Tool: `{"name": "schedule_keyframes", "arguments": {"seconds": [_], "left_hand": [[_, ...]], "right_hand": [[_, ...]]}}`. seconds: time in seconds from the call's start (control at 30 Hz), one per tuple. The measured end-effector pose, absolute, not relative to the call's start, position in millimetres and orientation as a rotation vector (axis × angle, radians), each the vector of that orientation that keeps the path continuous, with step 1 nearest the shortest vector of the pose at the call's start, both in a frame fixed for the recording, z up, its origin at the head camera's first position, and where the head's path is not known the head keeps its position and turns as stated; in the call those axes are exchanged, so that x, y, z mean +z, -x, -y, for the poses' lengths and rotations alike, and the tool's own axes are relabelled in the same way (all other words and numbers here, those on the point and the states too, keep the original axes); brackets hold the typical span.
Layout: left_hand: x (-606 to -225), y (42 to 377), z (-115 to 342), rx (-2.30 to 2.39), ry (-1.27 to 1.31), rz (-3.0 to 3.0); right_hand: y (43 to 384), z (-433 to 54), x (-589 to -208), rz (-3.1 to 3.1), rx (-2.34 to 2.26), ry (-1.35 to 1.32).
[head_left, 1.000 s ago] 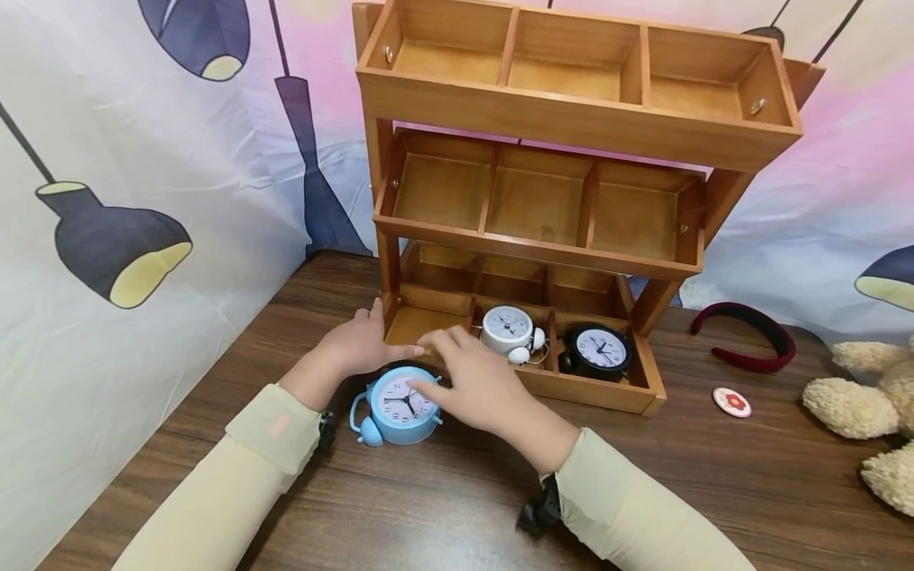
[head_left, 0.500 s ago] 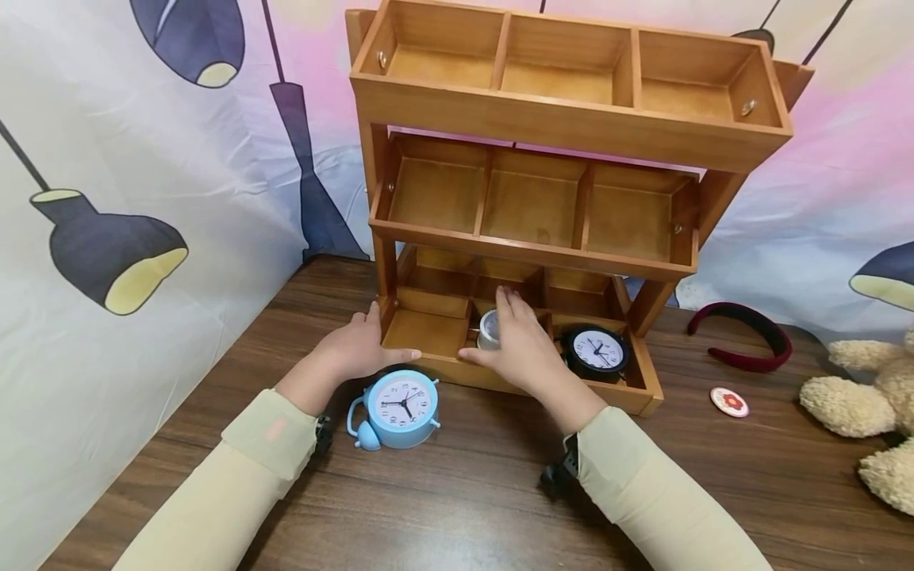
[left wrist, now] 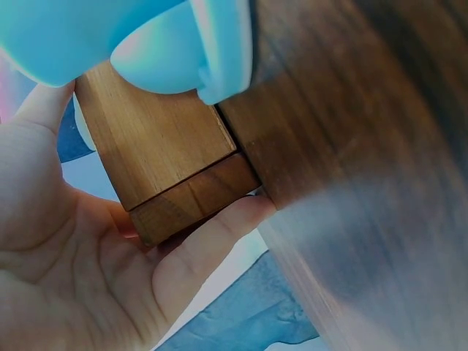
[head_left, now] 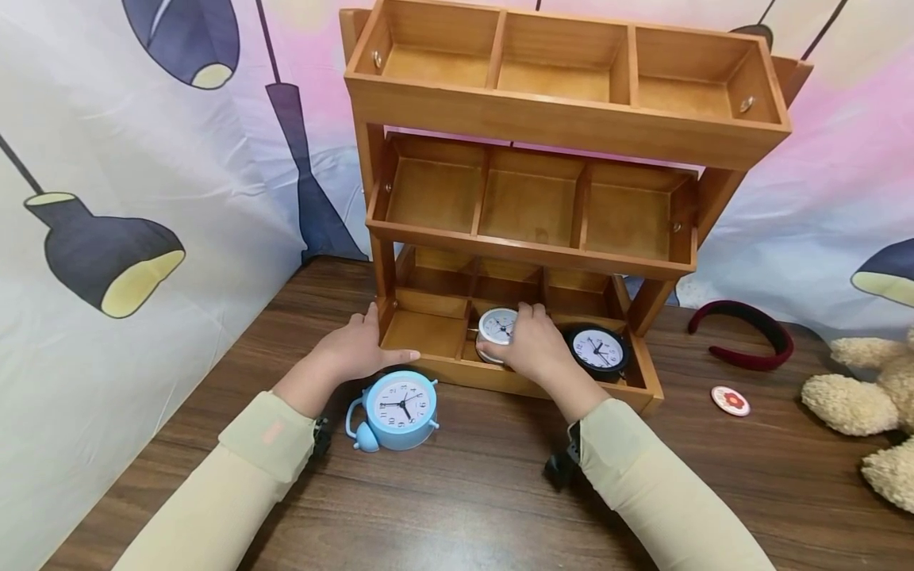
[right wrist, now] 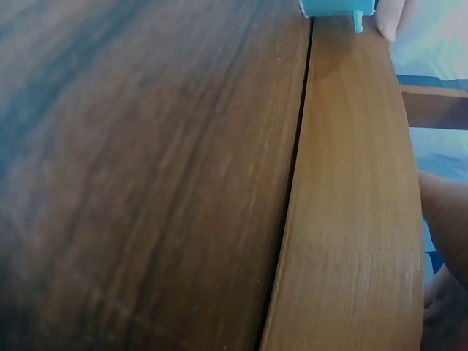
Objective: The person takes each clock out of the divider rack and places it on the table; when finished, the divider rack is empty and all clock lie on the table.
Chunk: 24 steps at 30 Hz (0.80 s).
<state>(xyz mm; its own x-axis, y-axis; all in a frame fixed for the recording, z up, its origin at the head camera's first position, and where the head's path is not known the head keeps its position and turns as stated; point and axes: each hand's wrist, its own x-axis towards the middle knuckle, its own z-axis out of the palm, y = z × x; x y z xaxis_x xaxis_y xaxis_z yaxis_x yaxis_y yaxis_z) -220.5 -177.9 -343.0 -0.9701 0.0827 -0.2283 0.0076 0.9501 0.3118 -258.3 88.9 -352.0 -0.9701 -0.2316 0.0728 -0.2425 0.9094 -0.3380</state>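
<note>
In the head view my right hand (head_left: 540, 346) grips the white alarm clock (head_left: 496, 325), thumb at its front and fingers over its right side. The clock sits in the bottom tier's middle compartment. My left hand (head_left: 347, 349) holds the left front corner of the wooden rack (head_left: 457, 371); its thumb lies along the front rim and its fingers reach down the side. The left wrist view shows that hand (left wrist: 95, 270) around the corner. A light blue alarm clock (head_left: 401, 410) lies face up on the table before the rack. The black alarm clock (head_left: 598, 350) occupies the bottom right compartment.
Two upper tiers, the middle one (head_left: 531, 246) and the top one (head_left: 564, 127), rise above the hands. A dark red headband (head_left: 757, 361), a round flower badge (head_left: 731, 400) and a plush toy (head_left: 850, 404) are at the right. Printed cloth hangs behind.
My right hand has gone from above the blue clock to the white clock and taken hold of it. The left hand keeps its place at the rack's corner.
</note>
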Motion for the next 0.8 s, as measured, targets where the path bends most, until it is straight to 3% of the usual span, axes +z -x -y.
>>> {"name": "schedule_keyframes", "arguments": {"seconds": [0.8], "left_hand": [[-340.6, 219.1, 177.4, 0.478, -0.057, -2.849]], "right_hand": [[262.2, -87.4, -354.8, 3.083, 0.506, -0.394]]}}
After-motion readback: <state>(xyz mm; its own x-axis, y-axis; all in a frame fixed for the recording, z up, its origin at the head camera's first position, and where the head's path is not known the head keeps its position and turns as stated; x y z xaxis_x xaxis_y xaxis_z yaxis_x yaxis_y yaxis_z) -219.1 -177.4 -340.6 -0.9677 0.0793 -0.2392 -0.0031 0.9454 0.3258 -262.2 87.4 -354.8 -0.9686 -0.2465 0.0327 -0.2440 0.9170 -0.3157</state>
